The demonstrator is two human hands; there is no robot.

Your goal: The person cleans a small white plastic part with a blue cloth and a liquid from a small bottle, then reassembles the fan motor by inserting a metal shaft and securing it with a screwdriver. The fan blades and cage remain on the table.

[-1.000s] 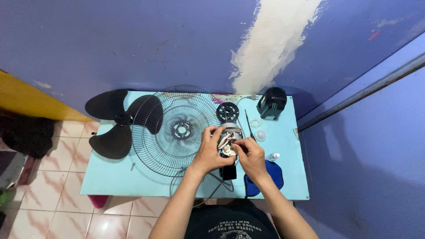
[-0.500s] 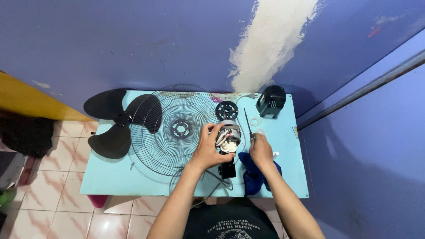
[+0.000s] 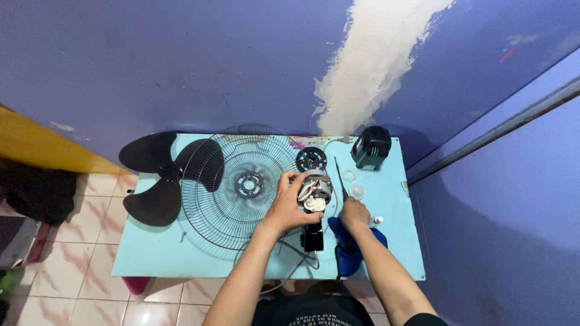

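Your left hand (image 3: 289,208) wraps the motor (image 3: 315,190) at mid-tabletop (image 3: 151,256); it looks heavy, rigid, with fragile wires, so hold its metal body. Your right hand (image 3: 354,214) closes on a screwdriver (image 3: 339,176) just right. Grille (image 3: 241,187) and blade (image 3: 160,175) crowd the left; a blue cloth (image 3: 347,253) lies near.

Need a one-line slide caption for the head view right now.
Left hand grips fan motor; right hand rests by blue cloth on turquoise table.
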